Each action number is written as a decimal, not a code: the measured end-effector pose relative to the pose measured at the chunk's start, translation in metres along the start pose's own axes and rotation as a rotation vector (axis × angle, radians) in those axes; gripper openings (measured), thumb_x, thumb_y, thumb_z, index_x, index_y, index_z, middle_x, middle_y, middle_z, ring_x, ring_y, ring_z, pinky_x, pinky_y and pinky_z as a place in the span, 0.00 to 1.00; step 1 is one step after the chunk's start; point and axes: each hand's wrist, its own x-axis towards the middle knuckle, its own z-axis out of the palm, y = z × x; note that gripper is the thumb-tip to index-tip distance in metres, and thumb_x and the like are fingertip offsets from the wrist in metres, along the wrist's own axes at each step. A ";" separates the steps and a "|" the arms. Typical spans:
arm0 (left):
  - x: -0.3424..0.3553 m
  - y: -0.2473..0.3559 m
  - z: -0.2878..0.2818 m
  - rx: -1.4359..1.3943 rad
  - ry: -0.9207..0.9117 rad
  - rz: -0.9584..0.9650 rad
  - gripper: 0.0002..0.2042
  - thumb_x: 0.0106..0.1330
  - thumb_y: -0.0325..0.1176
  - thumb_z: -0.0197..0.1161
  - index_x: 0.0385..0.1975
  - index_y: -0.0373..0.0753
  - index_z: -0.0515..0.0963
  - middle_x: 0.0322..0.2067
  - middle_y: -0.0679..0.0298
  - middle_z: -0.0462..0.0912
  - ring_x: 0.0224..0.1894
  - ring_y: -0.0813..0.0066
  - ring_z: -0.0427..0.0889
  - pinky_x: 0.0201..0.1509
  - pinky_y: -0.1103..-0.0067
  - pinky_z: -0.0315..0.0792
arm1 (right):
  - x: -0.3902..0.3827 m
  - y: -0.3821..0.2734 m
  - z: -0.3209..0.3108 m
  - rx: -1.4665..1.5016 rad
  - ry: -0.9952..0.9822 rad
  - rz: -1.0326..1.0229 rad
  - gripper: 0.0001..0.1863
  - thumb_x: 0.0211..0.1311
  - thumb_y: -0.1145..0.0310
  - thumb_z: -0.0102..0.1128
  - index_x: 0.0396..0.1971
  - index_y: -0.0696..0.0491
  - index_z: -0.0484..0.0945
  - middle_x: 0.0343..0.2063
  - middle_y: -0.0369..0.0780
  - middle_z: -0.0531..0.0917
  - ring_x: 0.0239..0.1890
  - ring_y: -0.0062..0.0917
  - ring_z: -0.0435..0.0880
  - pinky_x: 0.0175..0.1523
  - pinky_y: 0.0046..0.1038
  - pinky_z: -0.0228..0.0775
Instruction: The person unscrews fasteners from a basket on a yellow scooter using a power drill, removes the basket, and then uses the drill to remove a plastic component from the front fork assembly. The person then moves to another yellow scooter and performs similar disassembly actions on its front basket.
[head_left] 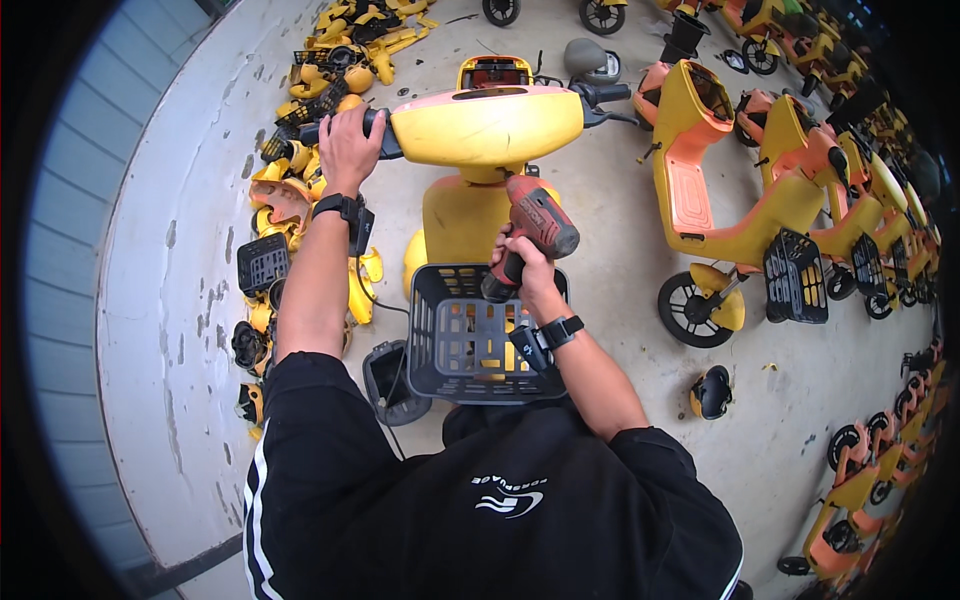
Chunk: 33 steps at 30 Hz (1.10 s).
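A yellow electric scooter faces me, its rounded handlebar cover [487, 128] scuffed and pinkish along the top. My left hand [350, 150] is wrapped round the black handlebar grip [385, 137] at the left end. In my right hand [525, 265] is a red and black cordless drill [540, 220], its front end pointing at the underside of the cover. Whether the tip touches a screw there I cannot make out. Below the drill, close to my body, sits the scooter's dark plastic basket [480, 385], with slotted walls.
Loose yellow body parts and helmets [285, 200] lie heaped along the white wall [170, 270] on the left. More scooters [690, 170] stand to the right. A helmet [711, 392] lies on the floor at right. Beside the basket is a dark case [393, 385] with a cable.
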 end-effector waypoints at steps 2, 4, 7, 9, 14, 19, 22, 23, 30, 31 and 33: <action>-0.003 0.001 -0.001 0.014 0.012 -0.001 0.21 0.66 0.51 0.52 0.46 0.40 0.77 0.43 0.58 0.81 0.52 0.63 0.75 0.67 0.64 0.54 | -0.002 0.000 0.010 0.133 0.084 0.032 0.13 0.55 0.71 0.54 0.40 0.57 0.69 0.27 0.38 0.76 0.27 0.25 0.78 0.35 0.28 0.73; -0.003 0.001 -0.004 0.012 0.020 -0.004 0.21 0.66 0.51 0.52 0.46 0.40 0.77 0.43 0.58 0.81 0.52 0.63 0.75 0.67 0.63 0.54 | -0.003 -0.003 0.019 0.135 0.090 0.042 0.12 0.55 0.71 0.53 0.39 0.57 0.69 0.27 0.38 0.75 0.27 0.26 0.78 0.36 0.30 0.73; -0.004 0.006 -0.006 0.017 0.043 -0.004 0.21 0.65 0.51 0.53 0.46 0.40 0.77 0.42 0.58 0.81 0.52 0.63 0.75 0.67 0.63 0.54 | 0.000 -0.006 0.027 0.266 0.136 0.074 0.09 0.55 0.72 0.53 0.36 0.56 0.69 0.25 0.39 0.76 0.26 0.26 0.77 0.35 0.30 0.73; -0.004 0.010 -0.009 0.027 0.037 -0.021 0.21 0.64 0.51 0.53 0.45 0.40 0.77 0.42 0.58 0.81 0.52 0.63 0.75 0.67 0.63 0.54 | 0.001 -0.004 0.031 0.240 0.145 0.065 0.08 0.55 0.72 0.53 0.36 0.56 0.70 0.25 0.39 0.76 0.25 0.26 0.77 0.34 0.30 0.73; -0.009 0.009 -0.018 0.015 0.015 -0.033 0.22 0.64 0.51 0.54 0.46 0.39 0.76 0.43 0.59 0.81 0.53 0.63 0.75 0.68 0.63 0.52 | -0.001 -0.019 0.039 0.193 0.156 0.092 0.06 0.56 0.70 0.53 0.31 0.55 0.71 0.24 0.39 0.76 0.25 0.26 0.78 0.34 0.30 0.74; -0.022 0.017 -0.031 -0.142 0.224 0.116 0.17 0.60 0.41 0.60 0.44 0.36 0.74 0.42 0.55 0.78 0.53 0.59 0.73 0.66 0.62 0.56 | -0.002 -0.036 0.026 0.201 0.128 0.176 0.07 0.54 0.68 0.54 0.30 0.54 0.70 0.25 0.39 0.77 0.25 0.26 0.78 0.35 0.32 0.74; -0.065 0.071 -0.028 -0.551 0.298 -0.059 0.09 0.60 0.30 0.61 0.35 0.34 0.73 0.34 0.55 0.78 0.40 0.61 0.76 0.49 0.71 0.69 | 0.000 -0.046 0.012 0.181 0.121 0.189 0.07 0.53 0.68 0.54 0.31 0.54 0.70 0.24 0.39 0.77 0.25 0.27 0.78 0.35 0.32 0.75; -0.083 0.095 -0.027 -0.875 0.140 -0.203 0.08 0.62 0.30 0.60 0.31 0.33 0.71 0.28 0.59 0.78 0.29 0.69 0.76 0.35 0.77 0.70 | 0.001 -0.046 0.007 0.159 0.108 0.183 0.08 0.53 0.68 0.54 0.31 0.54 0.70 0.25 0.41 0.78 0.25 0.27 0.79 0.34 0.32 0.75; -0.121 0.147 0.038 -1.570 -0.741 -1.012 0.18 0.72 0.40 0.49 0.48 0.28 0.68 0.41 0.49 0.79 0.40 0.60 0.83 0.48 0.71 0.78 | 0.004 -0.056 0.005 -0.028 0.082 0.206 0.09 0.52 0.68 0.53 0.32 0.55 0.71 0.28 0.42 0.79 0.25 0.27 0.78 0.36 0.32 0.75; -0.119 0.154 0.039 -1.694 -0.692 -1.081 0.21 0.72 0.41 0.47 0.51 0.27 0.66 0.45 0.46 0.77 0.46 0.58 0.80 0.53 0.68 0.75 | 0.007 -0.057 0.001 -0.029 0.082 0.194 0.09 0.52 0.68 0.53 0.32 0.55 0.71 0.28 0.42 0.79 0.25 0.27 0.78 0.36 0.32 0.75; -0.113 0.163 0.049 -1.936 -0.636 -1.270 0.23 0.72 0.41 0.44 0.55 0.25 0.63 0.52 0.42 0.72 0.58 0.54 0.72 0.64 0.63 0.67 | 0.008 -0.060 -0.006 -0.017 0.041 0.228 0.10 0.51 0.68 0.53 0.33 0.55 0.71 0.29 0.43 0.79 0.25 0.27 0.78 0.36 0.32 0.75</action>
